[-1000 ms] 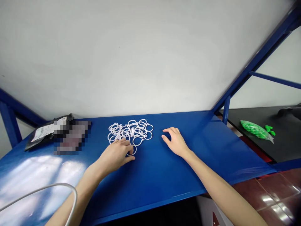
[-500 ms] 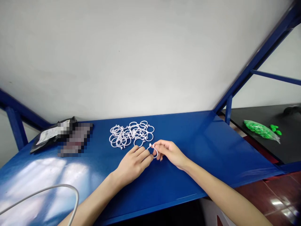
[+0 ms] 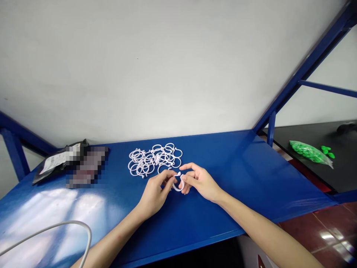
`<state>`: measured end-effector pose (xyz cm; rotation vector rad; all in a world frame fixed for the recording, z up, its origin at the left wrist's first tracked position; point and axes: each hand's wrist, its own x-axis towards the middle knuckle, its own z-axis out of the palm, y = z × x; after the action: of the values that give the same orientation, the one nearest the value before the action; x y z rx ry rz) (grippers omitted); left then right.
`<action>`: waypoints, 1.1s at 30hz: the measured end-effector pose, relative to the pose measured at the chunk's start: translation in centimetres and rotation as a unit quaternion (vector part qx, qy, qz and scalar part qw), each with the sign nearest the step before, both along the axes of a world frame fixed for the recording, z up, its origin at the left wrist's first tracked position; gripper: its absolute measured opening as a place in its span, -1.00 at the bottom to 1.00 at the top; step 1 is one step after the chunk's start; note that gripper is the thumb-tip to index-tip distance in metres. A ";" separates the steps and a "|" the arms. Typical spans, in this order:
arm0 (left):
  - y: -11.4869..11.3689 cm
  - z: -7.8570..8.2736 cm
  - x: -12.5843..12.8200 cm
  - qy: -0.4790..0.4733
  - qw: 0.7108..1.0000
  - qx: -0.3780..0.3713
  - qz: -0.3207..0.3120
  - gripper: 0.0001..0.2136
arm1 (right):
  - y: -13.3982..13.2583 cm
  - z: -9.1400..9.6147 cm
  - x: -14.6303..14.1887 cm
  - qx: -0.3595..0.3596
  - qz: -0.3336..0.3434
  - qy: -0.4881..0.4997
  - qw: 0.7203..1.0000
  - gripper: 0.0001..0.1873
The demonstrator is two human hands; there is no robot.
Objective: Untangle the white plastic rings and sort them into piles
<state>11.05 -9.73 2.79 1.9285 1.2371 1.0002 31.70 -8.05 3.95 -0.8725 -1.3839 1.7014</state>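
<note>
Between my two hands is one white plastic ring (image 3: 179, 188) with a small knob, like a curtain ring. It looks parted at the top, near the knob. My left hand (image 3: 156, 190) pinches its left side between thumb and fingers. On the other side, my right hand (image 3: 199, 182) grips the ring with thumb and lower fingers, its index finger stretched out above. Just beyond the hands, a loose pile of similar white rings (image 3: 142, 168) lies on the blue table (image 3: 217, 156), overlapping one another.
A black parcel bag (image 3: 46, 173) with a white label and a blurred dark packet (image 3: 90, 163) lie at the left. A white cable (image 3: 64, 222) curves across the lower left. On a black table (image 3: 295, 136) at the right are a bag of green pieces (image 3: 309, 152) and several loose ones.
My left hand has turned so its thumb shows, and the ring between the hands now faces me more fully. My right index finger has lifted away from the ring.
</note>
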 end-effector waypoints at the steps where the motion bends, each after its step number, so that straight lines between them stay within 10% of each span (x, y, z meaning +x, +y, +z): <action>1: 0.0 0.1 0.0 -0.006 1.000 -0.017 -0.006 -0.83 | -0.1 0.0 -0.1 0.008 0.004 -0.005 1.000 -0.56; 11: -0.9 0.5 -0.2 0.124 0.968 0.216 0.009 -0.50 | -0.4 0.2 0.1 0.103 -0.050 -0.047 0.992 -0.79; 16: -0.8 0.1 0.2 0.125 0.960 0.251 0.016 -0.65 | -0.4 0.2 0.2 0.109 -0.045 -0.056 0.991 -0.79; 21: -0.8 1.5 -0.1 -0.026 0.996 -0.041 -0.079 -0.69 | -0.5 0.5 0.4 0.170 -0.054 -0.091 0.980 -0.81; 25: -0.7 1.9 -0.3 -0.229 0.899 -0.325 -0.184 -0.53 | -0.7 0.7 0.5 0.312 -0.069 -0.134 0.938 -0.77; 33: -0.6 1.7 -0.5 -0.285 0.834 -0.425 -0.207 -0.50 | -1.0 1.5 0.6 0.298 -0.031 -0.135 0.944 -0.84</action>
<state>10.53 -10.33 4.45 1.0028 0.6720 0.5610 32.29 -9.08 5.46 -0.7967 -1.8933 1.0324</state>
